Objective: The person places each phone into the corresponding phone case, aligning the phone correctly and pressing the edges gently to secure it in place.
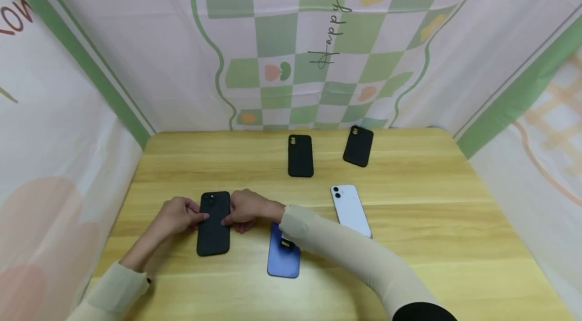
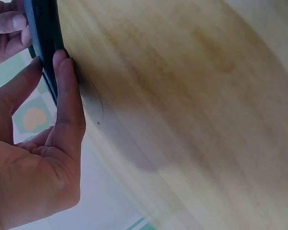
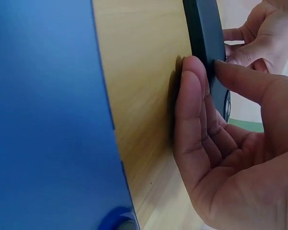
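Observation:
A black phone (image 1: 213,235), camera lenses at its top left, lies back side up at the left of the table. My left hand (image 1: 176,216) pinches its left edge, thumb on the back and fingers along the side. On the opposite edge my right hand (image 1: 250,207) pinches it too, thumb on top. Both wrist views show the phone's dark side between thumb and fingers, as with the left hand (image 2: 43,163) in its own view. Just right of the hands lies a blue phone (image 1: 283,263), partly covered by my right wrist.
A white phone (image 1: 351,210) lies right of the blue one, its lower end beside my right sleeve. Farther back are two black phone cases (image 1: 300,159), (image 1: 359,147) with camera openings. Patterned cloth (image 1: 277,33) hangs behind the wooden table (image 1: 436,220) and at both sides.

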The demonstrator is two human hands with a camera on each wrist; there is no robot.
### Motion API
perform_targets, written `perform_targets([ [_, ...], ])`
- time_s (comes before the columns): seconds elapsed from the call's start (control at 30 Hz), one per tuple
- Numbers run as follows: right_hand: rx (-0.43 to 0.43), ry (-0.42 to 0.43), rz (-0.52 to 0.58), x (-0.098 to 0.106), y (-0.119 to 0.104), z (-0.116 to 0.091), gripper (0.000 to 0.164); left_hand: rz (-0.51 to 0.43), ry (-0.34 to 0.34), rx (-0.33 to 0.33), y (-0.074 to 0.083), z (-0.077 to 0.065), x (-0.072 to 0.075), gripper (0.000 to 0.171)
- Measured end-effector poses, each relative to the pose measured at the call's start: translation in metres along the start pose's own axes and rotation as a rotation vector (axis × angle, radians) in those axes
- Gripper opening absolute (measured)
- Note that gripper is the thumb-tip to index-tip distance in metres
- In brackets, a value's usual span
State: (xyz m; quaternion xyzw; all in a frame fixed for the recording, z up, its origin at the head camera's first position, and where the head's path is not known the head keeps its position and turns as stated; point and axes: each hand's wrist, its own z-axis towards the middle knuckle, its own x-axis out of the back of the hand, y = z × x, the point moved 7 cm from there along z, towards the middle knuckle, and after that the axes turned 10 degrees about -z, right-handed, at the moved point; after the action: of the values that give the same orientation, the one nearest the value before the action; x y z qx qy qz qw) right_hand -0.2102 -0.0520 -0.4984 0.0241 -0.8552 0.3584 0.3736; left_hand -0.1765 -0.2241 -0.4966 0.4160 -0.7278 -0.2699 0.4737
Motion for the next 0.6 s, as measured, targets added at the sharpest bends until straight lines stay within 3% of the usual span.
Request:
perform_targets([
  [0.37,-0.001,0.002,0.045,0.001,0.004,-0.001,0.040,0.096,0.002,-0.055,0.003,0.003,-0.001,0.020],
  [0.47,0.008,0.020,0.065,0.005,0.007,-0.004,0.039,0.154,0.073,-0.139,0.011,-0.002,0.001,0.023],
  [0.6,0.062,0.106,0.052,0.019,0.011,-0.010,0.042,0.225,0.226,-0.284,0.033,-0.017,0.003,0.025],
])
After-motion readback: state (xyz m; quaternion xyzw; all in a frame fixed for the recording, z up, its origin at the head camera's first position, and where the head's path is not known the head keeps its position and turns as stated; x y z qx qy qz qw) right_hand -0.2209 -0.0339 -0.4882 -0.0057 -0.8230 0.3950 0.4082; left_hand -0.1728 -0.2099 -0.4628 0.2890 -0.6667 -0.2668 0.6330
